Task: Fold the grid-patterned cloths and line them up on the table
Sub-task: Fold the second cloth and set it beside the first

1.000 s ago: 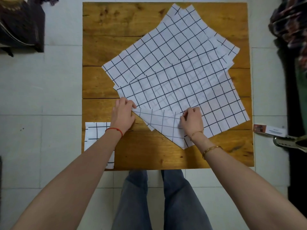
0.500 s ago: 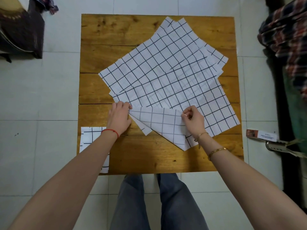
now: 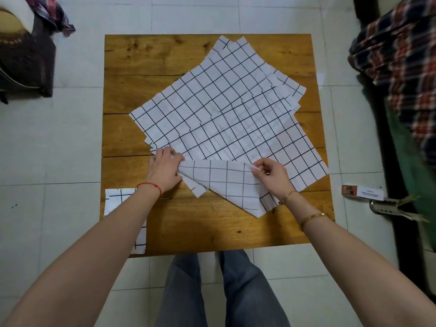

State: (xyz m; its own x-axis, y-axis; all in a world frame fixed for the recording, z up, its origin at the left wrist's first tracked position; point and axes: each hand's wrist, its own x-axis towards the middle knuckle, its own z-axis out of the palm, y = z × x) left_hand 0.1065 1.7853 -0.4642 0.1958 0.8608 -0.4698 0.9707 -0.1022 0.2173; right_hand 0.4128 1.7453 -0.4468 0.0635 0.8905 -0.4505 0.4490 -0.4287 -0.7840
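Several white cloths with a black grid lie spread in an overlapping pile (image 3: 226,114) across the wooden table (image 3: 165,60). The top cloth's near edge is turned over into a flap (image 3: 221,182) showing its paler underside. My left hand (image 3: 164,171) grips the flap's left corner against the table. My right hand (image 3: 271,177) pinches the flap's right corner, lifted slightly. One folded grid cloth (image 3: 120,201) sits at the table's near left corner, partly hidden under my left forearm.
Bare wood shows along the table's near edge and its far left. My legs stand just in front of the table. A small box (image 3: 362,191) and a shoe (image 3: 396,207) lie on the tiled floor to the right, and dark bags lie at the far left.
The turned-over flap has grown as both hands drew the cloth's near edge farther up over the pile. My right hand went from lying on the cloth to pinching its corner. The camera view shifted.
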